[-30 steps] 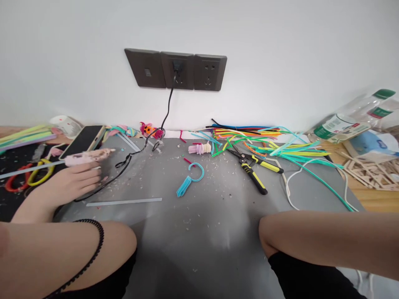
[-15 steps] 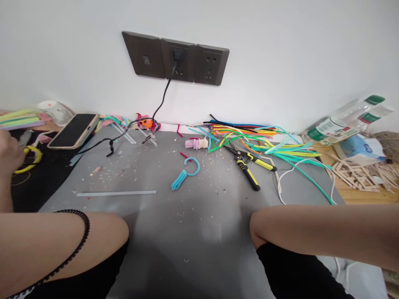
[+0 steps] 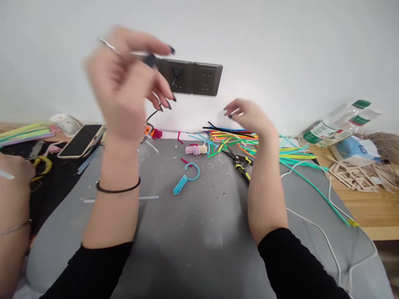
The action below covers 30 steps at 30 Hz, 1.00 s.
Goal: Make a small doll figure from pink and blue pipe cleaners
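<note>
Home craft corner, by the look of it. You work on a grey mat (image 3: 202, 241) laid against a plain white wall. A row of dark wall sockets (image 3: 205, 79) sits just behind your left hand (image 3: 124, 87), one with a black plug in it. Under and beyond your right hand (image 3: 249, 118) lies a heap of bright pipe cleaners (image 3: 249, 139), with yellow-handled cutters (image 3: 241, 164) just beside that wrist. Well to the right of that hand are wooden sticks (image 3: 355, 174) and plastic bottles (image 3: 336, 124) on a wood surface. Left of your left hand are a phone (image 3: 81, 140) and yellow scissors (image 3: 43, 165). Between your hands, a bent blue hook (image 3: 187, 178) lies among trimmings scattered over the mat.
</note>
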Each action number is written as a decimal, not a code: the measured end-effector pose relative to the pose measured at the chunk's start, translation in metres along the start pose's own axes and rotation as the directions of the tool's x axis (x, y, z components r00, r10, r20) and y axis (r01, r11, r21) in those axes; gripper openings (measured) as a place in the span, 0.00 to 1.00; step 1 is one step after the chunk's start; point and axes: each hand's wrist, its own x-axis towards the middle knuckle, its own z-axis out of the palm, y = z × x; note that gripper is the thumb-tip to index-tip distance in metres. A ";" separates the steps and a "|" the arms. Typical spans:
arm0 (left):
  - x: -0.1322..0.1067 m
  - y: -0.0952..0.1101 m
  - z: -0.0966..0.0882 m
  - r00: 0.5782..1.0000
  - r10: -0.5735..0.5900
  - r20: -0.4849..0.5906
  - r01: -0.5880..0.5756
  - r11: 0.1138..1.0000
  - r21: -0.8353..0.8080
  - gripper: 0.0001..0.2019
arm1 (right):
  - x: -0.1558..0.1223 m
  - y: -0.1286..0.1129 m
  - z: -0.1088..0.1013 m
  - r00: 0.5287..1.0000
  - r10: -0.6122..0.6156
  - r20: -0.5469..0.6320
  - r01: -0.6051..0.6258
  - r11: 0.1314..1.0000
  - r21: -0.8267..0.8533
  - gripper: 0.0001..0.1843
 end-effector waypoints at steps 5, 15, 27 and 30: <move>-0.004 -0.030 0.048 0.952 -0.269 0.150 0.247 0.958 0.146 0.14 | 0.010 -0.001 0.004 0.997 0.030 0.077 -0.027 0.999 -0.039 0.25; -0.032 -0.098 0.068 0.766 -0.441 0.467 0.081 0.787 0.611 0.13 | 0.008 -0.013 0.001 1.000 0.011 -0.017 -0.009 0.995 0.103 0.16; -0.037 -0.116 0.126 0.614 -0.440 0.655 -0.181 0.729 0.660 0.18 | 0.003 -0.018 -0.003 0.998 0.062 0.031 -0.062 0.998 0.012 0.12; -0.037 -0.116 0.135 0.580 -0.472 0.664 -0.212 0.700 0.682 0.16 | 0.004 -0.017 -0.001 0.997 0.077 0.007 -0.077 0.997 0.003 0.11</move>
